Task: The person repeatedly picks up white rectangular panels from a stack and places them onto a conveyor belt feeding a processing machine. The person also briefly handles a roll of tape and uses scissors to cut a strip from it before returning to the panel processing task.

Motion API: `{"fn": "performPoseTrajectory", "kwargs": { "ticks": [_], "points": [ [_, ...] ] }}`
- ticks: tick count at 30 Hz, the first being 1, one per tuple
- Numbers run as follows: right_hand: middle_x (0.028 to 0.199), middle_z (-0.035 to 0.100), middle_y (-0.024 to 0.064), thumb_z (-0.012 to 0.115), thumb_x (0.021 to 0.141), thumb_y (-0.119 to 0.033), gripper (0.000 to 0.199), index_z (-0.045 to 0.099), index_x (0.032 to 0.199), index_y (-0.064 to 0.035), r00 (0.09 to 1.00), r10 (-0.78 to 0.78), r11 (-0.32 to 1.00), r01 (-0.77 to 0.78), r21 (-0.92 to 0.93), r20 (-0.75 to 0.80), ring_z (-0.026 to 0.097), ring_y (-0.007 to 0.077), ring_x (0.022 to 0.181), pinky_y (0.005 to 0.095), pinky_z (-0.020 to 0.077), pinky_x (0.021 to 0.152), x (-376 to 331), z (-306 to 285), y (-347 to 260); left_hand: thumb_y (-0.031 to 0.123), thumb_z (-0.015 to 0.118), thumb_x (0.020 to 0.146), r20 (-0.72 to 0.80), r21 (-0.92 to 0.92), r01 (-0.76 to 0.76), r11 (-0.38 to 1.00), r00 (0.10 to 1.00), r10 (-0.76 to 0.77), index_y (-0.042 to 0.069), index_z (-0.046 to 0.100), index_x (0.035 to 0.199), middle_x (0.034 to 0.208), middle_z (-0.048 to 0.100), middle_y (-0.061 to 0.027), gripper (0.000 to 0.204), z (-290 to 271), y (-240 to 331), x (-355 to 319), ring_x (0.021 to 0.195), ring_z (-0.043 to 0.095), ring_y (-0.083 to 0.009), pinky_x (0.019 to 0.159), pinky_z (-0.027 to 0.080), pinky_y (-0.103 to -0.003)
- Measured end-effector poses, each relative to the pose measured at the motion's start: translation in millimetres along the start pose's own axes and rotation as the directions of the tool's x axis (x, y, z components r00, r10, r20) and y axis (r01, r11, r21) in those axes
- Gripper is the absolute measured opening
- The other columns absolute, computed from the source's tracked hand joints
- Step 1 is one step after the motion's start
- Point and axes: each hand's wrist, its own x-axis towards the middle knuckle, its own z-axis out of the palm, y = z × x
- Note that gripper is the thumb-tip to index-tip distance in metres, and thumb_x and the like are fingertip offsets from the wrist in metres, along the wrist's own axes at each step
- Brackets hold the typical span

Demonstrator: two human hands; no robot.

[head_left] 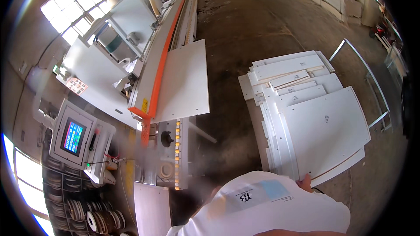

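My right hand [305, 182] is at the near edge of the top white panel [330, 124], with a thumb or finger over its surface and the rest hidden by the edge and my white shirt. It appears to grip that edge. The panel has small holes and a small printed label. It lies on a stack of white panels [288, 78] of several sizes. A sliver of my left arm or hand [214, 192] shows beside the shirt; its fingers are hidden. Another white panel [186, 78] rests along the orange-edged machine, its outer part overhanging the side.
A long machine with an orange rail [164, 57] runs away on the left. Its control screen [72, 136] is lit. Edging rolls [105, 220] fill a rack at the lower left. A narrow white panel [152, 209] stands nearby. A metal frame [367, 70] stands right of the stack.
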Motion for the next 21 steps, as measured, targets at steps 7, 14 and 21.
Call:
{"fn": "performPoseTrajectory", "kwargs": {
  "ticks": [7,14,21],
  "points": [
    [0.073,0.048,0.0006,0.056,0.090,-0.070,0.064,0.059,0.104,-0.0078,0.978,0.130,0.959,-0.082,0.272,-0.164,0.043,0.0110,0.051,0.0274,0.0348,0.043,-12,30,-10,0.016,0.056,0.091,0.220,0.451,-0.374,0.810,0.927,0.305,0.008,0.069,0.095,0.098,0.070,-0.0096,0.015,-30,6,37,0.098,0.069,-0.0280,0.081,0.057,-0.044],
    [0.063,0.043,0.0000,0.056,0.094,-0.067,0.061,0.059,0.098,-0.0065,0.992,0.121,0.957,-0.111,0.268,-0.022,0.039,0.0104,0.048,0.0260,0.0280,0.037,5,66,-7,0.014,0.060,0.083,0.354,0.646,-0.534,0.546,0.843,0.405,0.007,0.068,0.090,0.093,0.070,-0.0116,0.012,-55,18,52,0.098,0.069,-0.0293,0.082,0.057,-0.040],
    [0.095,0.068,0.0076,0.050,0.100,-0.060,0.056,0.064,0.113,-0.0071,0.961,0.045,0.999,-0.044,-0.011,0.271,0.061,0.0184,0.069,0.0351,0.0513,0.059,16,131,14,0.015,0.059,0.092,0.117,-0.109,-0.070,0.992,0.990,0.083,0.009,0.067,0.088,0.087,0.068,-0.0080,0.011,-44,11,48,0.088,0.068,-0.0255,0.075,0.055,-0.038]
  ]
}}
